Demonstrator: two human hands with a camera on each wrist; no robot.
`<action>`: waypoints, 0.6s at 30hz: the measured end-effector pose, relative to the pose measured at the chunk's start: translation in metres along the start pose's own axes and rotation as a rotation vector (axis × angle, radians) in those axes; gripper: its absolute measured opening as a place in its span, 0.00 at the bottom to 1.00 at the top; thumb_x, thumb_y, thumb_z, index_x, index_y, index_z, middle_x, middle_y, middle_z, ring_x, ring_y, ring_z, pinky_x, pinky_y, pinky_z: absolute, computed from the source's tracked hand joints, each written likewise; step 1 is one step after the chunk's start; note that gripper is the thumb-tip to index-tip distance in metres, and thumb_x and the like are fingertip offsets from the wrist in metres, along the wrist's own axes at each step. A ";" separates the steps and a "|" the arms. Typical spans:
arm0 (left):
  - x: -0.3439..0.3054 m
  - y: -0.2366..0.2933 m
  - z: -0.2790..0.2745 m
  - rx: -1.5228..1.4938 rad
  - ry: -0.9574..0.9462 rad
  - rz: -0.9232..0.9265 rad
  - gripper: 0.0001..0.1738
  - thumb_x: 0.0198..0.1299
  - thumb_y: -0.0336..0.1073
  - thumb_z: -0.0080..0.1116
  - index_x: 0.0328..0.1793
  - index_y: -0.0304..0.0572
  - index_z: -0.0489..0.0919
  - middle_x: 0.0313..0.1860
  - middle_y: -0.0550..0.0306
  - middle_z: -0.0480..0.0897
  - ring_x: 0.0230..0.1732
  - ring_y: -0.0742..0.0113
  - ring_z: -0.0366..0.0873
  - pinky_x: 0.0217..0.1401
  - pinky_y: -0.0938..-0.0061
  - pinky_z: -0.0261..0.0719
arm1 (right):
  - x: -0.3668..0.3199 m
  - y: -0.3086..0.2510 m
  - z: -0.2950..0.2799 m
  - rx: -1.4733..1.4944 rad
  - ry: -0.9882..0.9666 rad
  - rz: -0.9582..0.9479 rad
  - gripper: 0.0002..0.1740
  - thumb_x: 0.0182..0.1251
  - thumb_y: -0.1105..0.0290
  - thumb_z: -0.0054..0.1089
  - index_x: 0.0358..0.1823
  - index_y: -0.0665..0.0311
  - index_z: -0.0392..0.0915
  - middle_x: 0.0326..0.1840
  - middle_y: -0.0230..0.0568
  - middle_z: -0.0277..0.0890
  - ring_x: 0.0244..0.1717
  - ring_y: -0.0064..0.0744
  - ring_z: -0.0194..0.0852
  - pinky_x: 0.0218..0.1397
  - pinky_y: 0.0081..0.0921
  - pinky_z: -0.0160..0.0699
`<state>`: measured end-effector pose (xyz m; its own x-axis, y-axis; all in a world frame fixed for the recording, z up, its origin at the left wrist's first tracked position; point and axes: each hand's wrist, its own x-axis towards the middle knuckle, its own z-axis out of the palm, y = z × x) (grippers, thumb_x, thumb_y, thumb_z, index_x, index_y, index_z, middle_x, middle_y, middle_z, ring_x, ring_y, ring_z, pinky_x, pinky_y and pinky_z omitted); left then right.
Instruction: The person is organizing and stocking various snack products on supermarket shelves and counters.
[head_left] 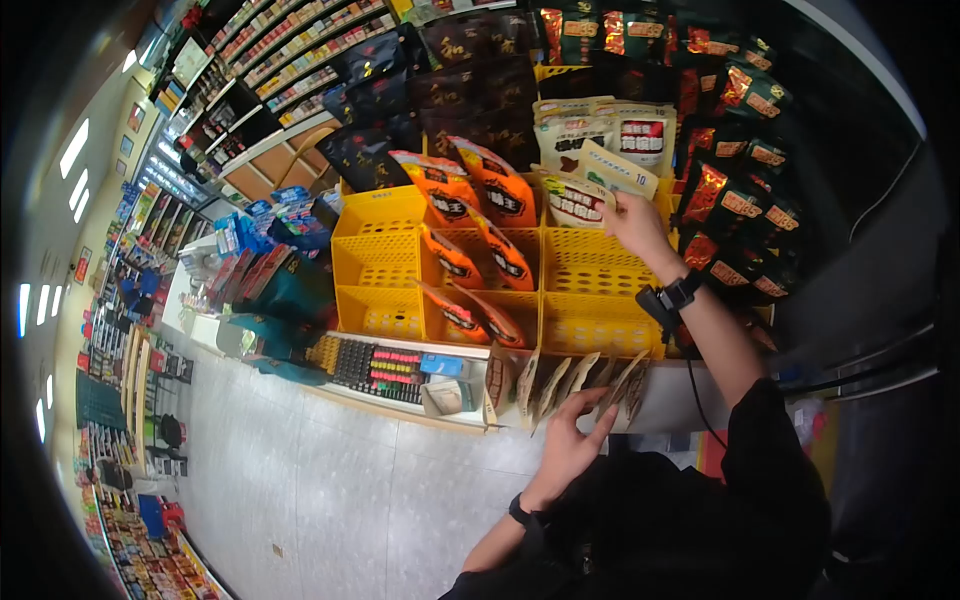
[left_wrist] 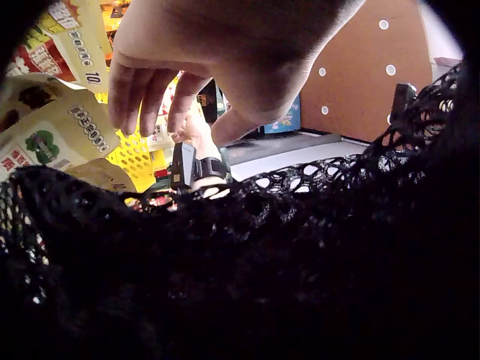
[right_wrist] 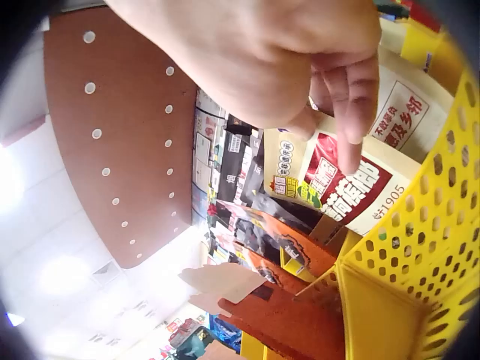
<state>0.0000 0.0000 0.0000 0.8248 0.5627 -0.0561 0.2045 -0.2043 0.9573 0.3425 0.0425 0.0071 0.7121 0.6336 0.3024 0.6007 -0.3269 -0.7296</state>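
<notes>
My right hand (head_left: 635, 232) pinches the edge of a cream snack pouch (head_left: 573, 203) with a red label, at the upper right compartment of the yellow rack (head_left: 592, 275). In the right wrist view, the fingers (right_wrist: 358, 112) lie over the front of this pouch. Other cream pouches (head_left: 648, 130) stand right behind it. Lower down, my left hand (head_left: 570, 445) is at a row of upright cream pouches (head_left: 545, 388) along the counter edge, fingers spread and slightly bent. In the left wrist view, pouches (left_wrist: 49, 139) stand beside those fingers, with none between them.
Orange pouches (head_left: 460, 255) fill the rack's middle column. Dark green pouches (head_left: 735, 200) hang at the right, black ones (head_left: 470, 90) stand at the back. Small boxes (head_left: 375, 365) lie on the counter to the left. A cable (head_left: 700, 400) hangs from the right wrist.
</notes>
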 end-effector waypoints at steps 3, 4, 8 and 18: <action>0.001 -0.004 -0.018 -0.029 0.050 0.003 0.19 0.62 0.39 0.68 0.56 0.36 0.83 0.49 0.44 0.87 0.48 0.54 0.86 0.54 0.67 0.82 | -0.007 -0.022 0.005 0.066 0.025 0.069 0.12 0.74 0.64 0.62 0.48 0.63 0.86 0.32 0.37 0.86 0.26 0.27 0.85 0.32 0.23 0.79; 0.002 -0.006 -0.015 -0.046 0.052 0.001 0.19 0.62 0.38 0.68 0.55 0.35 0.84 0.49 0.45 0.87 0.47 0.54 0.85 0.53 0.67 0.82 | -0.012 -0.022 0.001 0.210 0.149 0.024 0.13 0.75 0.63 0.60 0.46 0.66 0.85 0.30 0.39 0.86 0.25 0.24 0.83 0.32 0.23 0.78; 0.000 -0.004 -0.004 -0.048 0.085 0.020 0.18 0.64 0.37 0.67 0.56 0.33 0.81 0.47 0.49 0.85 0.47 0.60 0.83 0.53 0.70 0.81 | -0.058 -0.045 -0.057 0.519 0.369 -0.077 0.15 0.78 0.68 0.56 0.55 0.72 0.80 0.34 0.39 0.86 0.33 0.20 0.82 0.35 0.16 0.77; 0.011 0.023 0.032 -0.374 -0.115 -0.018 0.25 0.71 0.40 0.59 0.68 0.32 0.74 0.61 0.46 0.79 0.62 0.60 0.76 0.66 0.68 0.74 | -0.214 -0.053 -0.196 0.366 0.413 -0.071 0.11 0.81 0.74 0.45 0.48 0.70 0.78 0.37 0.37 0.82 0.36 0.18 0.76 0.39 0.17 0.74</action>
<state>0.0308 -0.0238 0.0122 0.8808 0.4659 -0.0850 0.0307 0.1229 0.9919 0.2298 -0.2134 0.1013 0.8022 0.2934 0.5200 0.5391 0.0184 -0.8420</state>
